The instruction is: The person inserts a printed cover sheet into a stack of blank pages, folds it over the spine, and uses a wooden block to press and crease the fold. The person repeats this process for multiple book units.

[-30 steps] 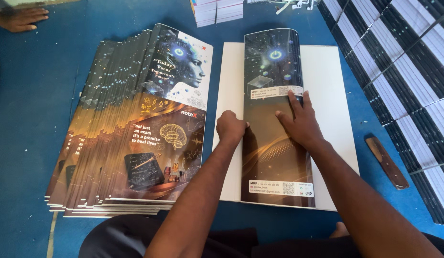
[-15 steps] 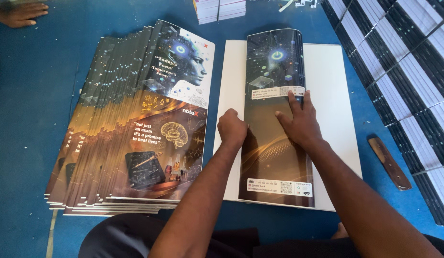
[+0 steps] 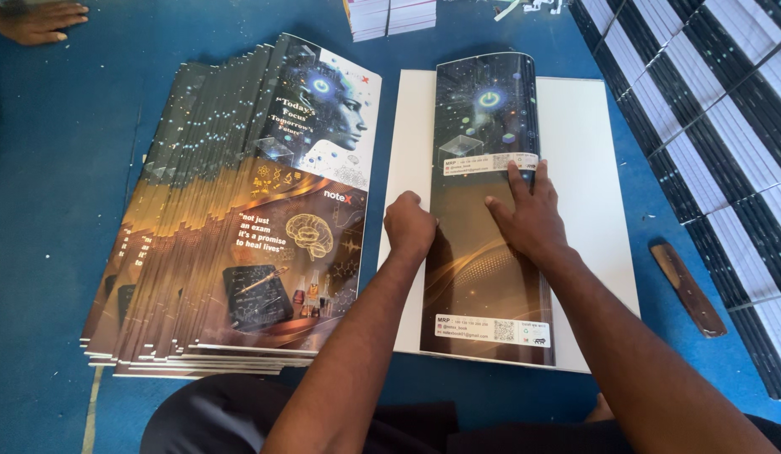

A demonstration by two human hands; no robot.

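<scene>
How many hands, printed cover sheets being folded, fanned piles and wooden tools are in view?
Hands: 3, the left hand, right hand, and another person's hand
Folded dark printed cover sheet: 1
Fanned pile of printed covers: 1
Brown wooden stick: 1
Total: 6

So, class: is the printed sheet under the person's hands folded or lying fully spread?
Folded. The printed sheet forms a narrow strip on the white board, its top curling over; left hand and right hand press it.

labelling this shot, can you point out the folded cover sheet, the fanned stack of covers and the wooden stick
folded cover sheet (image 3: 483, 294), head view, its lower dark half
fanned stack of covers (image 3: 239, 244), head view, top sheet's middle
wooden stick (image 3: 686, 288), head view, mid-length
</scene>
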